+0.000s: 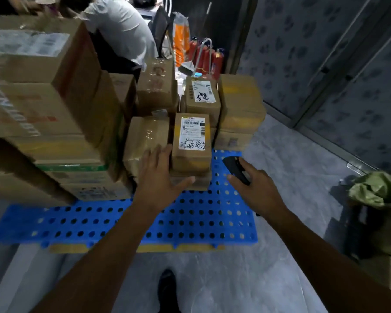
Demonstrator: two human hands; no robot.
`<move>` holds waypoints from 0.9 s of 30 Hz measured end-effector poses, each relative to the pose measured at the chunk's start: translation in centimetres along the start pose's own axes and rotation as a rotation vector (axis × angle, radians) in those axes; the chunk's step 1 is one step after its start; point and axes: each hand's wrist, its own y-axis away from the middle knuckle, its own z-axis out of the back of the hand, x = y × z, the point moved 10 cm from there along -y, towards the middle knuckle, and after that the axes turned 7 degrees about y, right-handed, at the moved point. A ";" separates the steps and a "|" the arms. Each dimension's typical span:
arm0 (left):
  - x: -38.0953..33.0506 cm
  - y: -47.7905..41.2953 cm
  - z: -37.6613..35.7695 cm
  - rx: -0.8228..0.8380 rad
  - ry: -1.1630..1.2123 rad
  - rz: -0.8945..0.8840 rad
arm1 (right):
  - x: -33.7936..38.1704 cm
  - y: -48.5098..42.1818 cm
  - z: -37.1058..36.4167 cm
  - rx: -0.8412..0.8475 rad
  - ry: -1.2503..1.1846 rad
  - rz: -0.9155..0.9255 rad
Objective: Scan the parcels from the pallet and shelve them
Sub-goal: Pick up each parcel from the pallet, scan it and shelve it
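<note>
While the left hand point(160, 179) has its fingers spread wide and holds nothing, it is right beside a small parcel point(191, 143) stacked on the blue pallet point(190, 222). The right hand point(257, 188) grips a black scanner point(235, 169) nearby.

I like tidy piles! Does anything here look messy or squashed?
Yes. The taped parcel by the left hand looks dented and wrinkled, and a yellowish cardboard sheet pokes out from under the front edge of the blue pallet.
</note>
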 end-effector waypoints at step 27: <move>-6.8 9.6 -5.5 -0.428 0.198 -0.187 | -3.1 -2.1 2.2 0.459 -0.134 0.368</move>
